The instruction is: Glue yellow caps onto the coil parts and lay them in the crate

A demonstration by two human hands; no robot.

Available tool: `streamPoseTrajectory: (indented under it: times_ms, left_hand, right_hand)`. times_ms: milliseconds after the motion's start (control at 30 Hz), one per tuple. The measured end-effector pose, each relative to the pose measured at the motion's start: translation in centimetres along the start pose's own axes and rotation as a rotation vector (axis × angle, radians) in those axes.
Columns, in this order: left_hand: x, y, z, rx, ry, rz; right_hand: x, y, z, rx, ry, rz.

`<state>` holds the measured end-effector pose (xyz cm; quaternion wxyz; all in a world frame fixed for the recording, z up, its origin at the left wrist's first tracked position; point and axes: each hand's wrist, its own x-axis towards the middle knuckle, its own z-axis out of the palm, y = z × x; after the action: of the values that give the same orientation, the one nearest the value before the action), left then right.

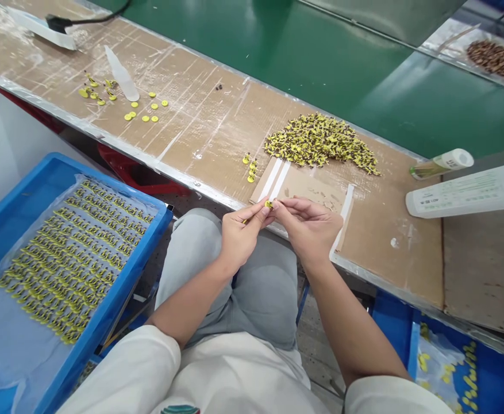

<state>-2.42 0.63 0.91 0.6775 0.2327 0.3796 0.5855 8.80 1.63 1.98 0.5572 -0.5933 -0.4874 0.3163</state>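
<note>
My left hand [242,233] pinches a small yellow piece [269,204] with a dark spot, just over the front edge of the bench. My right hand [311,227] meets it there, thumb and fingertips closed at the same piece; whether they hold a separate tiny part is hidden. Beneath the hands lies a cardboard pad [307,187] with white tape strips. Behind it spreads a heap of tiny yellow-and-dark parts [320,141]. A few yellow discs with dark figures on them [252,169] stand left of the pad.
At my left, a blue tray [148,244] holds rows of yellow-based pieces on a thin sheet. Loose yellow discs [154,106] and a white nozzle [122,75] lie farther left. Two bottles are at right: a small one [443,164] and a large white one [467,192].
</note>
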Motion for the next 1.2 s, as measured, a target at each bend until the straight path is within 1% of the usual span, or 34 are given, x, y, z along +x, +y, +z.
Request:
streamPoseTrajectory:
  times_ms: [100,267,400,567,667,867,1000,1100,1200]
  left_hand:
    - [0.1,-0.1,-0.3,-0.016,0.028,0.018]
    - [0.4,-0.2,-0.9,-0.021,0.031,0.069]
    - [0.7,0.2,-1.4,-0.056,0.051,0.059]
    - [1.2,0.9,-1.9,-0.12,0.042,0.01]
    - [1.4,1.3,-2.0,-0.19,0.035,-0.008]
    - [1.5,2.2,-2.3,-0.288,0.02,-0.032]
    - [1.8,2.8,-2.7,-0.336,0.034,-0.058]
    - [2.3,3.3,-3.3,-0.41,0.077,-0.072]
    - [2.8,3.8,-3.8,-0.48,0.131,-0.08]
  right_hand:
    - [0.2,0.3,0.4,-0.008,-0.017,0.015]
    - [0.4,0.2,1.1,-0.008,-0.065,0.017]
    - [0.8,0.0,1.7,-0.072,-0.094,0.01]
    - [1.2,-0.7,2.6,-0.147,-0.081,-0.082]
    - [1.3,-1.4,3.0,-0.154,-0.1,-0.137]
    - [1.4,-2.5,3.9,-0.136,-0.117,-0.17]
    - [2.8,-2.8,4.6,-0.116,-0.076,-0.267]
    - [4.8,-2.5,5.2,-0.253,-0.086,-0.354]
    - [6.8,-1.4,6.2,-0.536,-0.17,-0.43]
